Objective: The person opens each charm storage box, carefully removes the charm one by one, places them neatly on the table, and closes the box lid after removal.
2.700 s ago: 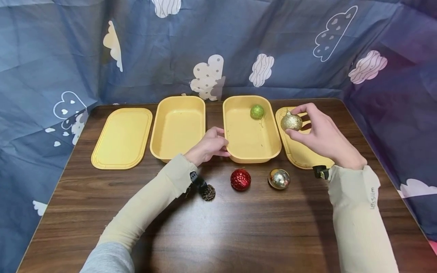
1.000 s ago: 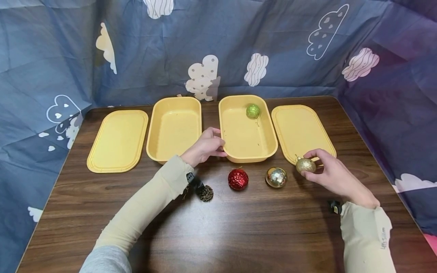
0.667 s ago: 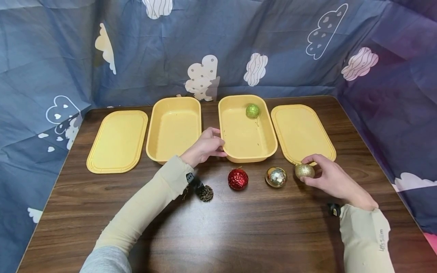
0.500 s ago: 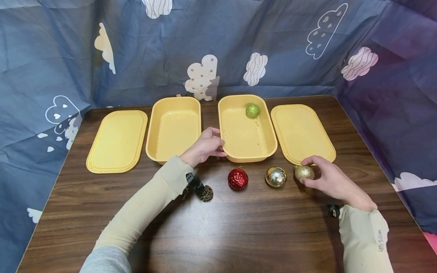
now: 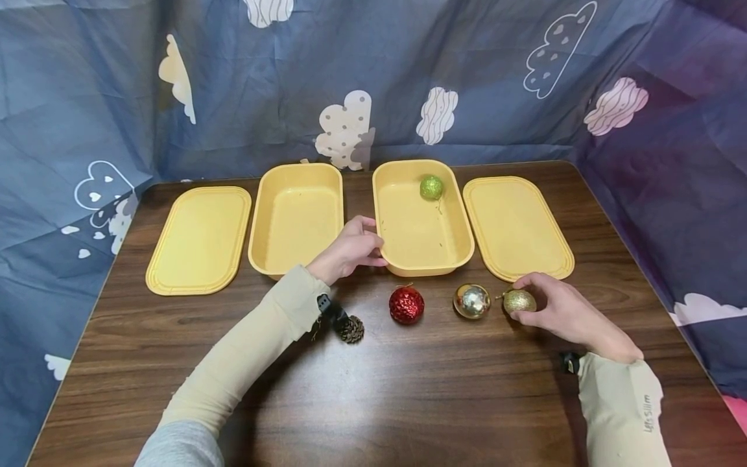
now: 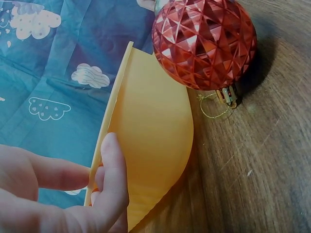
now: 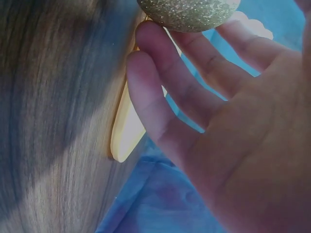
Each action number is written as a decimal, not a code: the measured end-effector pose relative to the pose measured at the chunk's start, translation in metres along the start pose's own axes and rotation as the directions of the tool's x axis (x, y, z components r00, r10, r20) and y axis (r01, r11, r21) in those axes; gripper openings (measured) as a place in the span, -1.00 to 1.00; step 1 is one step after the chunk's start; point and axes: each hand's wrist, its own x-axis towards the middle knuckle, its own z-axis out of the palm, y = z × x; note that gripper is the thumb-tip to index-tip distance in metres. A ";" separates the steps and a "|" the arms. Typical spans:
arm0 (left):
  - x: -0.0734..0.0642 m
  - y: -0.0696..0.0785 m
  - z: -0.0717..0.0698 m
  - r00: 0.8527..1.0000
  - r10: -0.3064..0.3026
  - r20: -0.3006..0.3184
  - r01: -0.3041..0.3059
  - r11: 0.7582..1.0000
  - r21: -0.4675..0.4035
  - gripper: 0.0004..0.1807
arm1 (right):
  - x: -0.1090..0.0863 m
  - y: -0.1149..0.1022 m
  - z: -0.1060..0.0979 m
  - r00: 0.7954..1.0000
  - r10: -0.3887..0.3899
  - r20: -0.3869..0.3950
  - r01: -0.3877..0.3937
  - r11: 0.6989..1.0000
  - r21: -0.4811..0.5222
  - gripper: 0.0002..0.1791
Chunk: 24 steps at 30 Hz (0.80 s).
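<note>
With its fingers and thumb, my right hand [image 5: 563, 311] grips a gold glitter Christmas bauble [image 5: 519, 301] low over the table, just right of a shiny gold bauble [image 5: 471, 301]. In the right wrist view the glitter bauble [image 7: 189, 12] is cut off by the top edge. My left hand [image 5: 352, 248] pinches the left rim of a yellow plastic container [image 5: 417, 256]. Inside that container, at the far end, lies a green glitter bauble [image 5: 431, 187]. A red faceted bauble [image 5: 406, 305] rests in front of it, and fills the upper part of the left wrist view.
A second yellow container [image 5: 297, 224] stands to the left. Flat yellow lids lie at both ends, the left lid [image 5: 200, 240] and the right lid [image 5: 519, 227]. A pine cone [image 5: 352, 330] sits near my left wrist. Cloud-printed cloth [image 5: 245, 84] hangs behind the table.
My right hand has brought the glitter bauble from over the right lid toward me and down, beside the shiny gold bauble. My left hand stays at the container's rim.
</note>
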 end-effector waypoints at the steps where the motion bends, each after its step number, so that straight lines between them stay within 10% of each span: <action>1: 0.000 0.000 0.000 1.000 0.001 0.002 -0.001 1.000 0.002 -0.41 | 0.000 0.000 0.000 1.000 0.003 0.007 -0.003 1.000 -0.002 -0.51; 24: -0.001 0.000 0.001 1.000 0.004 -0.003 -0.004 1.000 0.007 -0.42 | 0.000 0.000 0.000 0.999 0.017 0.030 -0.017 1.000 0.005 -0.51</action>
